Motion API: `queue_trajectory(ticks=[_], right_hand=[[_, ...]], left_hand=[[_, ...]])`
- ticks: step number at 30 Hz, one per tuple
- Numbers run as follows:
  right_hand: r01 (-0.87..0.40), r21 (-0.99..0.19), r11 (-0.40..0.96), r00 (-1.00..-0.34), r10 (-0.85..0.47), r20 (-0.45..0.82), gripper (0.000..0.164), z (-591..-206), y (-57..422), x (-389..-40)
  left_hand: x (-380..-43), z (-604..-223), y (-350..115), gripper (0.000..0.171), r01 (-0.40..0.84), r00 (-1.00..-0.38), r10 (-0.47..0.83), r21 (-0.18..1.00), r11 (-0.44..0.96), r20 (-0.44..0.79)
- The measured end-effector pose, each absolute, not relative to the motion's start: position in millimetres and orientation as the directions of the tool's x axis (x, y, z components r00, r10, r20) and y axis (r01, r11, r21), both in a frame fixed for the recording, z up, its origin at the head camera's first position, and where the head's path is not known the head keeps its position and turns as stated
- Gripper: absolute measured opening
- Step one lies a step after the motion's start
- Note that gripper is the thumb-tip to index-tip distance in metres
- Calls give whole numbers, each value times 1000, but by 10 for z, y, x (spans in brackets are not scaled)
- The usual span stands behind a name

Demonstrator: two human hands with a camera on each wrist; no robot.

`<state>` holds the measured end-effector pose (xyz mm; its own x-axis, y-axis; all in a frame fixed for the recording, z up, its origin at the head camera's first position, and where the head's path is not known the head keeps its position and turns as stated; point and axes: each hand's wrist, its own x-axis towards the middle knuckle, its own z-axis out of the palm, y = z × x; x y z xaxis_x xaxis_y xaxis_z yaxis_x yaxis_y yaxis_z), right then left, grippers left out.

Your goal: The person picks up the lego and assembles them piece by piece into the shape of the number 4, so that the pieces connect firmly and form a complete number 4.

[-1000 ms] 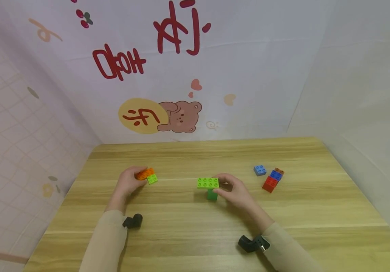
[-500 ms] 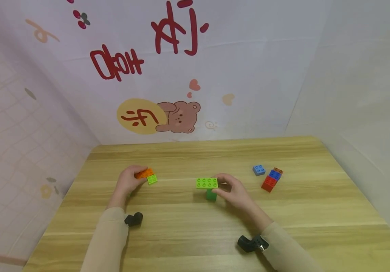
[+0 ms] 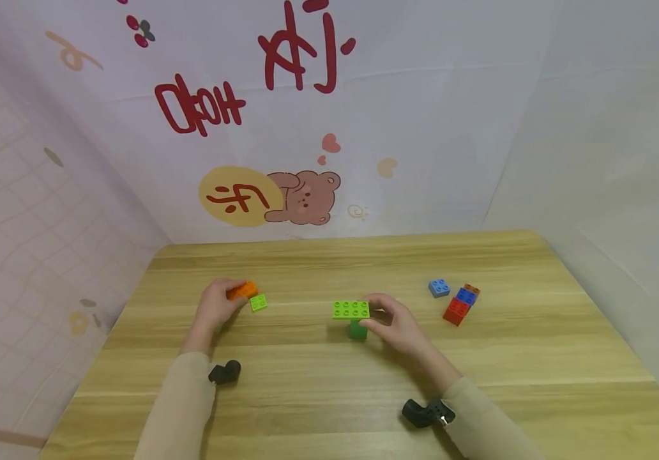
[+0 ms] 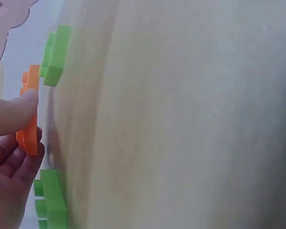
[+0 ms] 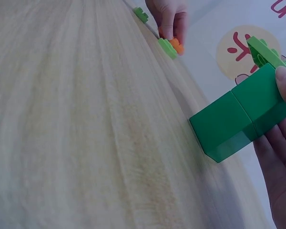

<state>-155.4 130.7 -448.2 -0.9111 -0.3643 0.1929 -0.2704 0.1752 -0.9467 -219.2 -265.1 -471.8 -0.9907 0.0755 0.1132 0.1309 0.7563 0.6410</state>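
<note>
Left hand (image 3: pixel 216 303): grips the orange brick (image 3: pixel 243 291) between thumb and fingers, toward the left edge of the table (image 3: pixel 306 383).
Green brick (image 4: pixel 54 202): lies near the left wrist, mostly hidden from the head view.
Orange brick, position: in the left hand, left of the lime plate (image 3: pixel 350 310) and slightly nearer the far edge; appears raised just off the surface.
Orange brick, long axis: runs roughly along the far edge, its right end angled toward that edge.
Small lime brick (image 3: pixel 258 303): just beside the orange brick's right end, on the table.
Nearer hand: left for the orange brick; the right hand (image 3: pixel 393 322) is well apart.
Lime plate: caps the dark green stack (image 5: pixel 240 114), long axis parallel to the far edge, overhanging leftward, toward the orange brick.
Right hand: grips the dark green stack from its right side; base contact with the table cannot be told.
Light blue brick (image 3: pixel 439 288): right of the right hand, toward the far right corner.
Brick row (image 3: pixel 467 297): red, blue and brown, just beside the light blue brick, slanting toward the far edge.
</note>
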Motion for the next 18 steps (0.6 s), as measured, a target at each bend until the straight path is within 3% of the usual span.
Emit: queue_trajectory(ticks=[9,18], right_hand=[[-265,-947,183,-915,-359,186,36,-4743,1339,-1678],[-271,-953,138,-905,-375,203,37,-4835,1377,-1729]], left_hand=[[-2089,-4521,-2537,39,224,-971,109,638,737,215],[-1961,-4276,-2200,40,429,-897,243,601,674,368]])
